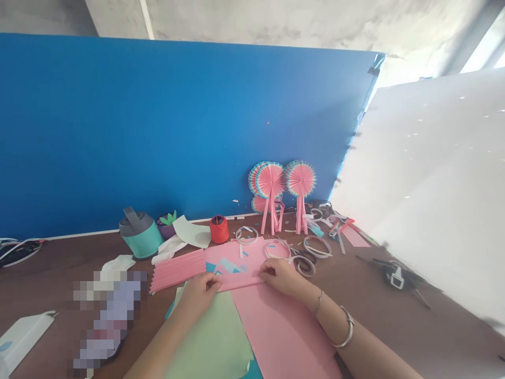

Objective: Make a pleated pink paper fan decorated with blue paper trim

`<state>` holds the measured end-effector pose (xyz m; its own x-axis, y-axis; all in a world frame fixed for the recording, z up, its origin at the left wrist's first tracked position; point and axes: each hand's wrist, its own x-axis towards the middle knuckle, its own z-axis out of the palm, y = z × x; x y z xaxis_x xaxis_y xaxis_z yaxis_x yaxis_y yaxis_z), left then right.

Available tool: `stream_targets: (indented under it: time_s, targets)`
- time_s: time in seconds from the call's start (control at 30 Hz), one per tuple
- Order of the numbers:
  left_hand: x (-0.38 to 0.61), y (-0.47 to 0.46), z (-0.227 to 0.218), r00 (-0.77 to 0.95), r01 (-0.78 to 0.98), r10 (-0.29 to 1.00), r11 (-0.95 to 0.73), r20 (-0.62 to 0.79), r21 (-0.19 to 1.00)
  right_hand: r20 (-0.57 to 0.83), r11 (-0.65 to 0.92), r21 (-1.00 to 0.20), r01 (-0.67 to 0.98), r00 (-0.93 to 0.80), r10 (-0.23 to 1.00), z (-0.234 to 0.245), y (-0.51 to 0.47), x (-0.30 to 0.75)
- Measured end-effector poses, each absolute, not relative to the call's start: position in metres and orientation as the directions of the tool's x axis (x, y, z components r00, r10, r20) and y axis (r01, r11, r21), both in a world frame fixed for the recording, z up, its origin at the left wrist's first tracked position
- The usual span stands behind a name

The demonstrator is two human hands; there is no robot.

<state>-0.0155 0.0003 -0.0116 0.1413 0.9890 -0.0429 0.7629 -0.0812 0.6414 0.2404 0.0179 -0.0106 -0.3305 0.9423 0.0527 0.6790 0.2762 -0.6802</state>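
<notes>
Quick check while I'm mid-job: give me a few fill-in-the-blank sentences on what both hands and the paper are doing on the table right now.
1. Both the left hand and the right hand press on a sheet of ____ paper.
2. The pleated paper beside the left hand has ____ folds.
3. The finished paper fans lean against the ____ board.
4. The red spool stands ____ the hands, nearer the board.

Missing words: pink; accordion; blue; beyond

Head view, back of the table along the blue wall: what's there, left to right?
Cables → teal and grey container → purple pot → red spool → pink paper fans → black tool.
</notes>
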Motion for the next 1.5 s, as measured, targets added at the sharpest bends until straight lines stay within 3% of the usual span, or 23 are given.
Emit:
stream_targets:
  time_s: [1.07, 1.3, 1.5]
  targets:
    - [-0.0164, 0.0043, -0.0162, 0.129, 0.765, 0.992, -0.087, -0.019, 0.638, 0.058, 0.307, -0.634, 0.710, -0.352, 0.934, -0.0133, 0.0207, 0.2414]
    - [-0.0155, 0.0010, -0.0163, 0.126, 0.620, 0.992, -0.071, -0.010, 0.781, 0.054, 0.303, -0.662, 0.685, -0.359, 0.932, -0.0150, 0.0227, 0.2424]
    - [-0.0153, -0.0002, -0.0163, 0.100, 0.730, 0.994, -0.051, -0.033, 0.682, 0.045, 0.291, -0.669, 0.684, -0.354, 0.934, -0.0122, 0.0217, 0.2414]
